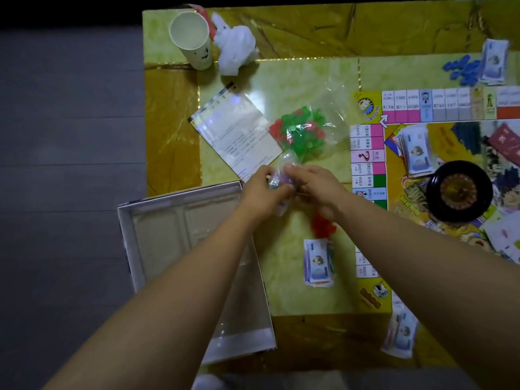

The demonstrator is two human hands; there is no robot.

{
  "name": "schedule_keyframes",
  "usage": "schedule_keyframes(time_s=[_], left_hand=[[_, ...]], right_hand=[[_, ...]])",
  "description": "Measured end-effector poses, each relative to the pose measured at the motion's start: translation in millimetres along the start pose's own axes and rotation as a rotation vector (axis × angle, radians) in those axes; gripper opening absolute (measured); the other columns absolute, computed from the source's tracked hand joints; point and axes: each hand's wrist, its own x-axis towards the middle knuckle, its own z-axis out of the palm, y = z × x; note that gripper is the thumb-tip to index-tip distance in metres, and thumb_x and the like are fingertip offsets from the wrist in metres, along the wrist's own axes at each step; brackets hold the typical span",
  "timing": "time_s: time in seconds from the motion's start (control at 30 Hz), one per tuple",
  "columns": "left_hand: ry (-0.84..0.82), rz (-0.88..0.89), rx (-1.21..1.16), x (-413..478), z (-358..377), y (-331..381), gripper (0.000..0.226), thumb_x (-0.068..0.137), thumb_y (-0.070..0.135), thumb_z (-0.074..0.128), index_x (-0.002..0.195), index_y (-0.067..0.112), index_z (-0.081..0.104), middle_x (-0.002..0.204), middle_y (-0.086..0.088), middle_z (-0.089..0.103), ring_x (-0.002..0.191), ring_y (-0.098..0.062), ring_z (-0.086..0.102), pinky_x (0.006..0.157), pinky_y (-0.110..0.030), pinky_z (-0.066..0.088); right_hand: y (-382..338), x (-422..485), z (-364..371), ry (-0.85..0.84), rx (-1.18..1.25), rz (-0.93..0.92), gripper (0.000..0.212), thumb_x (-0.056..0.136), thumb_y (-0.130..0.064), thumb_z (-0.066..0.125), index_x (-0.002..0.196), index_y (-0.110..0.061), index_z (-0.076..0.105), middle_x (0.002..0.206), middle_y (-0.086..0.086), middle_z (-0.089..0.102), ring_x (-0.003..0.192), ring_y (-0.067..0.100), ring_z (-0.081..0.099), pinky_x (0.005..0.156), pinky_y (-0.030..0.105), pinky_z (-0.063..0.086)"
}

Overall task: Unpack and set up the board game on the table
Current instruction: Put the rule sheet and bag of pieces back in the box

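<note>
Well past halfway, by the look of it. Toward the right of the table (309, 32), the board (394, 170) already unfolded and lying flat. At the near left corner, the box (157, 235) open, with only its moulded tray showing and nothing plainly left inside. Beyond the box, the rule sheet (236, 128), out and lying askew. Against that sheet's right edge, a large bag (301, 130) of green and red pieces, apparently unopened and so probably yet to be emptied. On the board, the black wheel (458, 192) in place, with a middle stack (416, 153) of notes just beside it and some cards (503, 235) at the right edge, too blurred to read. Round the board, three more lots of notes dealt out: a far stack (495, 60), a near stack (399, 339) and a left stack (318, 263). Beside the far stack, a heap of blue pieces (461, 70); beside the left stack, a heap of red pieces (323, 223), partly hidden under the right wrist. Smallest of all, the small bag (278, 178), held above the table between box and board, pinched at its clear plastic by the left hand (261, 192) and the right hand (318, 187) alike, seemingly to be pulled open. Contents unclear. Left to do, on this showing: open this bag, open the large one, share out the rest of the pieces, put the box aside.
</note>
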Motion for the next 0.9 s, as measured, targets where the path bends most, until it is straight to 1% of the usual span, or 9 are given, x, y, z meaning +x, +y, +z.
schedule_keyframes(time_s=[0.17,0.3,0.4,0.47,0.57,0.67,0.73,0.8,0.9], left_hand=[[-0.089,0.039,-0.172,-13.8,-30.5,-11.6,0.026,0.083,0.015,0.074,0.106,0.008,0.063,0.091,-0.007,0.064,0.078,-0.018,0.060,0.070,-0.034,0.052],[-0.169,0.059,-0.253,-24.4,-55.9,-26.0,0.017,0.082,0.012,0.071,0.097,0.004,0.069,0.087,-0.012,0.066,0.077,-0.019,0.059,0.073,-0.032,0.049],[-0.204,0.053,-0.213,-36.1,-80.3,-39.0,0.032,0.082,0.021,0.070,0.104,-0.002,0.065,0.089,-0.012,0.065,0.076,-0.016,0.059,0.069,-0.029,0.049],[-0.159,0.037,-0.165,-45.4,-99.6,-51.2,0.030,0.087,0.024,0.068,0.108,0.003,0.063,0.094,-0.007,0.065,0.080,-0.014,0.060,0.066,-0.022,0.049],[0.025,0.057,0.099,-54.5,-142.8,-84.7,0.019,0.092,0.026,0.061,0.105,0.013,0.063,0.099,-0.003,0.065,0.089,-0.018,0.060,0.076,-0.031,0.052],[0.141,0.079,0.415,-58.0,-176.1,-111.9,0.020,0.091,0.019,0.055,0.107,0.016,0.066,0.109,-0.003,0.067,0.100,-0.024,0.062,0.084,-0.032,0.047],[0.113,0.091,0.507,-56.7,-189.4,-128.1,0.027,0.090,0.018,0.055,0.114,0.015,0.066,0.118,-0.005,0.066,0.105,-0.026,0.061,0.087,-0.033,0.047],[-0.004,0.089,0.574,-57.2,-194.5,-140.3,0.034,0.089,0.020,0.057,0.123,0.013,0.061,0.127,-0.008,0.062,0.112,-0.027,0.059,0.093,-0.034,0.048],[-0.143,0.038,0.654,-62.5,-191.7,-149.7,0.043,0.090,0.022,0.057,0.132,0.013,0.053,0.129,-0.014,0.056,0.116,-0.032,0.055,0.096,-0.037,0.045]], right_hand=[[-2.4,-21.1,18.1,0.053,0.008,-0.039,0.005,0.091,-0.021,0.058,0.094,-0.018,0.057,0.070,-0.003,0.057,0.060,0.010,0.053,0.049,0.018,0.041],[3.4,-40.8,46.2,0.009,0.064,-0.116,0.004,0.092,-0.015,0.056,0.088,-0.017,0.056,0.073,0.000,0.061,0.059,0.008,0.059,0.048,0.017,0.044],[14.3,-50.3,73.8,0.022,0.059,-0.175,0.008,0.090,-0.011,0.057,0.087,-0.015,0.063,0.077,0.004,0.064,0.062,0.010,0.061,0.049,0.016,0.046],[23.6,-52.1,93.3,0.098,0.016,-0.206,0.004,0.086,-0.014,0.063,0.083,-0.014,0.065,0.081,0.009,0.066,0.070,0.019,0.063,0.057,0.024,0.051],[46.2,-52.7,129.0,0.285,-0.046,-0.168,0.026,0.068,-0.031,0.071,0.084,-0.011,0.068,0.087,0.013,0.070,0.081,0.029,0.067,0.075,0.044,0.055],[69.6,-53.3,151.3,0.430,-0.107,-0.123,0.024,0.072,-0.028,0.073,0.085,-0.011,0.063,0.085,0.009,0.067,0.076,0.022,0.062,0.076,0.041,0.054],[82.7,-59.0,160.3,0.492,-0.183,-0.117,0.020,0.074,-0.027,0.071,0.083,-0.014,0.061,0.084,0.007,0.065,0.078,0.022,0.059,0.075,0.036,0.050],[93.8,-70.3,165.7,0.525,-0.237,-0.099,0.019,0.068,-0.029,0.066,0.079,-0.015,0.062,0.079,0.005,0.064,0.077,0.024,0.060,0.073,0.034,0.050],[112.5,-87.9,165.0,0.480,-0.309,-0.016,0.025,0.058,-0.034,0.060,0.070,-0.012,0.062,0.067,0.005,0.062,0.071,0.028,0.061,0.071,0.038,0.053]])
